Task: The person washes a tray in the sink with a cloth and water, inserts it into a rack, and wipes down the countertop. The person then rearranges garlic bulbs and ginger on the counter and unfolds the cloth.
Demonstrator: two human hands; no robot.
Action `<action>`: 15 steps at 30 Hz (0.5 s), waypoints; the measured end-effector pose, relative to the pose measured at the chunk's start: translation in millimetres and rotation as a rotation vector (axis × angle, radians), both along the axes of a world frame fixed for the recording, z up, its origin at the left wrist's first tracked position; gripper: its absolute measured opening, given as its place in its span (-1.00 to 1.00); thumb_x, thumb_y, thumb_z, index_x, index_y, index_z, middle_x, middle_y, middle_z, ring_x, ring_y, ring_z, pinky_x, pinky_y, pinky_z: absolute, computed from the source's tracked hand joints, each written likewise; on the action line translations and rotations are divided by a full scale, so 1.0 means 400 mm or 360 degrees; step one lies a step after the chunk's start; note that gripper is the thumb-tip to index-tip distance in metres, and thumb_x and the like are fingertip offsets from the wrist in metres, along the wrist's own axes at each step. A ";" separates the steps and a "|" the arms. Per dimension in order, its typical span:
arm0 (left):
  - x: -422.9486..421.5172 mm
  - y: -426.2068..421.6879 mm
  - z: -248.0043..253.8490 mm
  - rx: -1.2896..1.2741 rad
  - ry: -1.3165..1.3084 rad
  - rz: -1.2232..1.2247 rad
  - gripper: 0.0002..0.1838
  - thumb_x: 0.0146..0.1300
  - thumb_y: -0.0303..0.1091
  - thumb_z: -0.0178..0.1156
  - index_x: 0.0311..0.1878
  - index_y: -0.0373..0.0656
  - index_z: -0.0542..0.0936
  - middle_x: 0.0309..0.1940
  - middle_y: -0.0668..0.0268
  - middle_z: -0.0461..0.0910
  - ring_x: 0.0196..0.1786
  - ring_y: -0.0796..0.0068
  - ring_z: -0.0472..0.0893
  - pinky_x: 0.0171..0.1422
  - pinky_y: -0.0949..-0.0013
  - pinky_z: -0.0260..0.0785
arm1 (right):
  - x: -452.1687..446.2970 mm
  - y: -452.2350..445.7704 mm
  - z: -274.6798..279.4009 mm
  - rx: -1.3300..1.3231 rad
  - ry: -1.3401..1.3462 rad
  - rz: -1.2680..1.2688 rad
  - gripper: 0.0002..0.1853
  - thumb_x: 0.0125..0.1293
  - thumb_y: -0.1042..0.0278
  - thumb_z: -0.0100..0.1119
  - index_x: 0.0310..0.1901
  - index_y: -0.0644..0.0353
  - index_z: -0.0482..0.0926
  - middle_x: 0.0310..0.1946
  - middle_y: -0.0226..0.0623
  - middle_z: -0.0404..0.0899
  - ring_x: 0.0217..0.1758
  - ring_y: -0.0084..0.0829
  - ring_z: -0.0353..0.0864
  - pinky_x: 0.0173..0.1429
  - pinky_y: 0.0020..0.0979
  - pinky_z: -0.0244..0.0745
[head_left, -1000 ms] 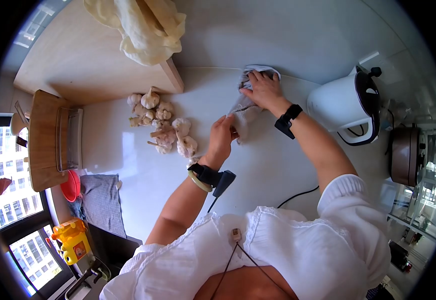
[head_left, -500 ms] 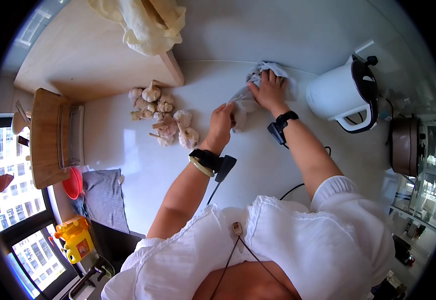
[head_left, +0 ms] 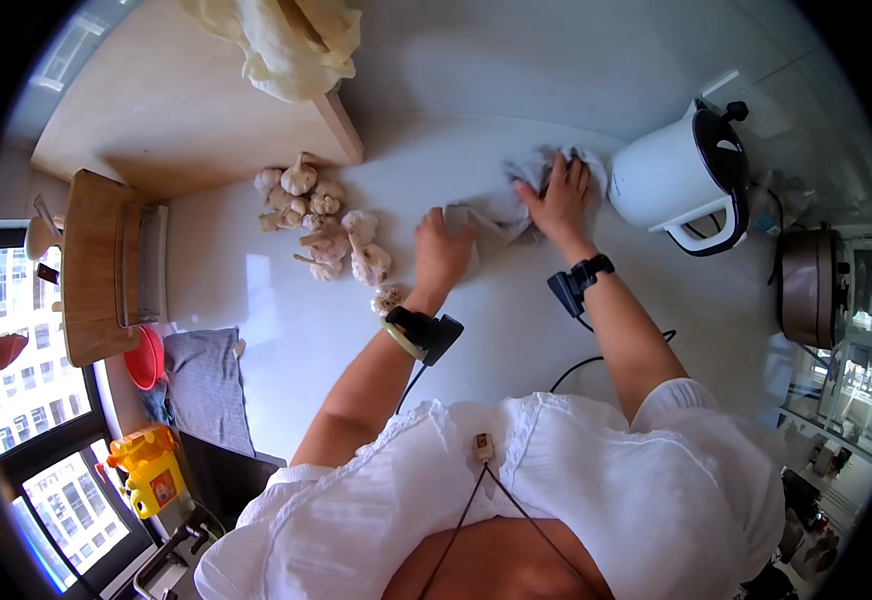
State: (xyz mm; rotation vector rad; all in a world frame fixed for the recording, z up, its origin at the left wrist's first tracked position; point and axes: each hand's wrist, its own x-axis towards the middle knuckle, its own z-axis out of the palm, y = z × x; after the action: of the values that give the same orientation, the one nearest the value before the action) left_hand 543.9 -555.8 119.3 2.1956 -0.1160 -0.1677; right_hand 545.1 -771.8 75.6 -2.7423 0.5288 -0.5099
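Observation:
A thin, crumpled greyish-white plastic bag (head_left: 496, 212) lies on the white countertop, stretched between my two hands. My left hand (head_left: 443, 250) has its fingers closed around the bag's left end. My right hand (head_left: 562, 203) rests on the bunched right part with its fingers spread. Just left of my left hand, several garlic bulbs (head_left: 328, 240) sit in a loose pile. One more bulb (head_left: 387, 299) is close against my left wrist. Under the right palm, part of the bag is hidden, and motion smears its edges.
A white electric kettle (head_left: 656, 178) stands close to the right of my right hand. Behind the garlic is a wooden board or box (head_left: 196, 110) with a pale bag (head_left: 291, 50) on top. At left are a grey cloth (head_left: 208, 390) and a red bowl (head_left: 144, 358). Cables trail from both wrist devices.
My right hand has shifted right and slightly nearer, with the bunched bag moving along. The left hand stays close to its spot. A garlic bulb now shows beside my left wrist.

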 end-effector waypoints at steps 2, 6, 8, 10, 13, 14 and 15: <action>-0.013 -0.012 0.036 0.0380 -0.0489 -0.0096 -0.50 0.13 -0.40 0.20 0.16 -0.31 0.40 0.13 0.01 0.40 0.17 -0.01 0.36 0.26 0.10 0.24 | 0.022 -0.010 -0.010 -0.0028 0.0124 -0.0079 -0.12 0.15 -0.21 0.18 0.37 0.19 0.16 0.36 0.20 0.08 0.46 0.22 -0.08 0.42 0.22 -0.18; -0.004 -0.036 0.014 0.0508 -0.0781 -0.0536 -0.33 0.12 -0.43 0.16 0.34 -0.31 0.24 0.38 -0.09 0.15 0.44 -0.19 0.07 0.46 -0.10 -0.03 | 0.072 -0.022 -0.014 -0.0208 0.0224 0.0013 -0.19 0.23 -0.13 0.08 0.41 0.16 0.14 0.40 0.11 0.08 0.52 0.14 -0.12 0.48 0.14 -0.22; -0.006 -0.044 -0.040 0.0479 -0.0697 -0.0653 -0.31 0.14 -0.45 0.14 0.36 -0.32 0.20 0.42 -0.08 0.09 0.49 -0.19 -0.01 0.50 -0.12 -0.10 | 0.065 -0.026 -0.014 -0.0275 0.0191 0.0157 -0.27 0.28 -0.07 0.04 0.39 0.15 0.19 0.41 0.02 0.11 0.53 0.03 -0.08 0.50 0.05 -0.18; -0.008 -0.046 -0.068 0.0327 -0.0530 -0.0598 -0.28 0.13 -0.46 0.13 0.38 -0.35 0.16 0.45 -0.09 0.03 0.52 -0.18 -0.09 0.52 -0.13 -0.15 | 0.065 -0.027 -0.011 -0.0265 0.0115 0.0311 -0.34 0.31 -0.02 0.00 0.37 0.14 0.25 0.41 -0.07 0.16 0.53 -0.07 -0.02 0.52 -0.05 -0.13; -0.021 -0.050 -0.078 0.0410 -0.0562 -0.0585 -0.30 0.15 -0.41 0.08 0.38 -0.41 0.15 0.45 -0.11 0.05 0.52 -0.16 -0.04 0.52 -0.10 -0.13 | 0.050 -0.001 0.000 -0.0291 0.0107 0.0578 -0.39 0.29 0.05 0.02 0.33 0.14 0.30 0.37 -0.10 0.23 0.51 -0.15 0.05 0.51 -0.15 -0.04; -0.021 -0.052 -0.083 0.0459 -0.0564 -0.0596 -0.29 0.16 -0.39 0.08 0.38 -0.42 0.14 0.45 -0.12 0.04 0.52 -0.15 -0.05 0.53 -0.10 -0.14 | 0.040 0.012 0.003 -0.0267 0.0090 0.0676 -0.41 0.29 0.08 0.02 0.32 0.14 0.32 0.37 -0.10 0.24 0.50 -0.16 0.07 0.51 -0.16 -0.02; -0.018 -0.053 -0.089 0.0507 -0.0568 -0.0604 -0.29 0.17 -0.37 0.08 0.38 -0.44 0.14 0.45 -0.12 0.03 0.52 -0.14 -0.06 0.53 -0.09 -0.14 | 0.029 0.028 0.003 -0.0246 0.0071 0.0776 -0.42 0.28 0.11 0.03 0.30 0.15 0.33 0.36 -0.10 0.25 0.50 -0.17 0.08 0.50 -0.17 0.00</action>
State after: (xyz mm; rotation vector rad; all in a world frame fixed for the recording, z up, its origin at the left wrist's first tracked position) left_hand 536.8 -577.1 83.6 2.4825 -0.7527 -0.0005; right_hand 556.8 -760.7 77.0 -2.8880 -0.1835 -0.3765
